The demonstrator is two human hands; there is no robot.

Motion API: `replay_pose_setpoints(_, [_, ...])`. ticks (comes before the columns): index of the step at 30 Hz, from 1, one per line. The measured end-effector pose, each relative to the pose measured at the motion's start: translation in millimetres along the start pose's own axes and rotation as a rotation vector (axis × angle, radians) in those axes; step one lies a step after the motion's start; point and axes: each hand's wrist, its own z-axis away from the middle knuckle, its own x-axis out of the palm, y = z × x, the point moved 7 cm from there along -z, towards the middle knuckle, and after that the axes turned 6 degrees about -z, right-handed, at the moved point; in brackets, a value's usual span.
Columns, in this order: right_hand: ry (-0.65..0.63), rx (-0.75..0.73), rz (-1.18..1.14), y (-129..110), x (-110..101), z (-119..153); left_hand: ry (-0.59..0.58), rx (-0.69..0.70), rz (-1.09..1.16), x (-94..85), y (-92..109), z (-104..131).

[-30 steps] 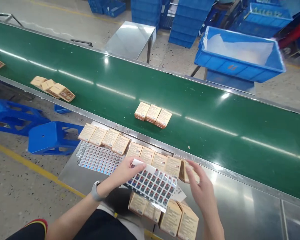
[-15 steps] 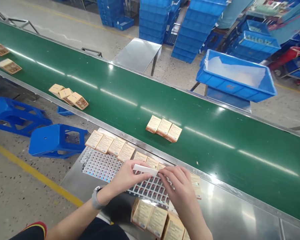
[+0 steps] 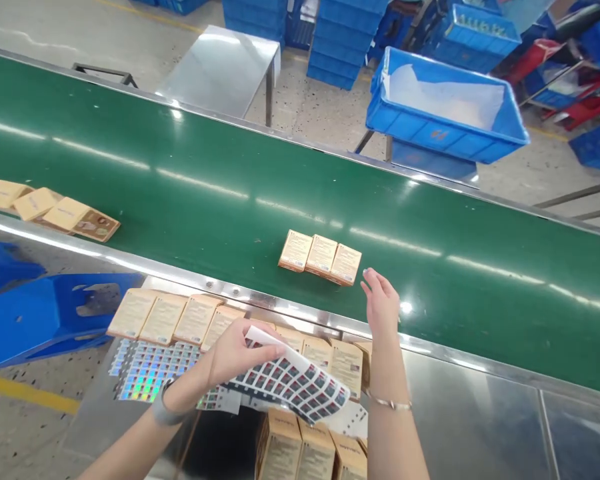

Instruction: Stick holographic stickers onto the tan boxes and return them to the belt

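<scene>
My left hand (image 3: pixel 245 350) pinches the upper edge of a curved sheet of small stickers (image 3: pixel 295 387), lifted over the metal table. Over the near side of the green belt, my right hand (image 3: pixel 381 300) has its fingers partly spread and holds nothing. Just left of its fingertips, three cream boxes (image 3: pixel 323 257) stand side by side on the belt. A row of similar boxes (image 3: pixel 163 317) lines the table's back edge, partly behind my left hand. Shiny sticker sheets (image 3: pixel 150 370) lie in front of that row. More boxes (image 3: pixel 300 447) stand at the bottom.
The green conveyor belt (image 3: pixel 205 207) crosses the view behind a metal rail. More boxes (image 3: pixel 50 208) lie on it at the left. Beyond are a blue crate (image 3: pixel 445 103) with a white liner and a metal side table (image 3: pixel 220 70). A blue stool (image 3: pixel 20 320) is at the left.
My right hand has left the sheet and moved up over the belt beside the three boxes. My left hand has raised the sheet, which now bends. The camera view has shifted.
</scene>
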Motion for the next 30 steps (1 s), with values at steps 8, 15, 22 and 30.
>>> replay_pose_setpoints(8, [0.078,-0.014,0.023,28.8,-4.4,-42.1,-0.138,-0.019,0.078,25.0,-21.3,-15.7])
replay_pose_setpoints(15, [0.131,-0.060,0.084,29.1,-11.6,-43.1,-0.140,-0.024,0.030,22.4,-13.9,-20.7])
replay_pose_setpoints(22, [0.168,-0.135,0.227,21.2,-19.8,-48.8,-0.139,-0.033,0.046,26.9,-9.7,-19.9])
replay_pose_setpoints(30, [0.230,-0.209,0.451,6.0,-33.7,-51.5,-0.133,-0.052,-0.002,25.0,-15.3,-18.7])
